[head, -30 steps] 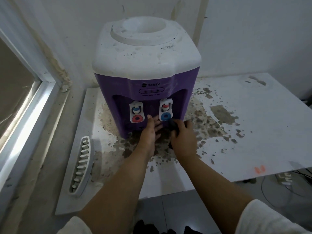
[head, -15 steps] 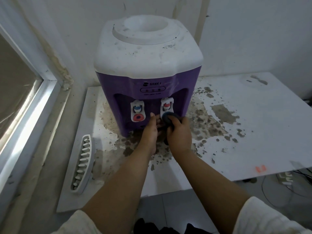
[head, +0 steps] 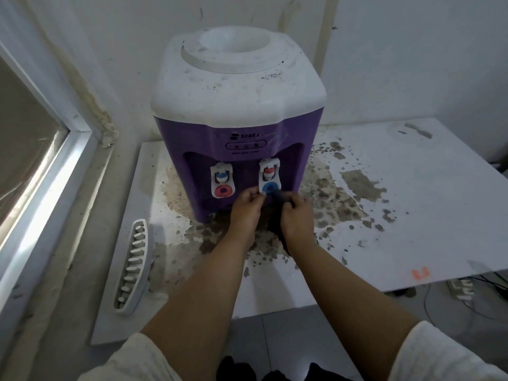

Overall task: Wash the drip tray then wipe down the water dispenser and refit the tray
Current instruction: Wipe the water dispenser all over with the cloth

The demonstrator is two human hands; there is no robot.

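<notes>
A purple water dispenser (head: 239, 127) with a dirty white top stands on a stained white table (head: 412, 215). Its front has a red-lever tap (head: 222, 182) and a blue-lever tap (head: 269, 178). My right hand (head: 297, 218) grips a dark cloth (head: 277, 213) just below the blue lever. My left hand (head: 246, 209) is beside it, fingers curled at the base of the blue-lever tap; whether it pinches the tap or the cloth is unclear. The white slotted drip tray (head: 133, 266) lies on the table's left edge, apart from the dispenser.
A window frame (head: 55, 166) and sill run along the left. White walls close in behind. Brown peeling stains spread over the table around the dispenser. A power strip (head: 461, 288) and cables lie on the floor at the right.
Both hands stayed at the dispenser's front; my right hand with the cloth rose to the blue lever, then dropped just below it. The left hand's fingers curled in toward the tap.
</notes>
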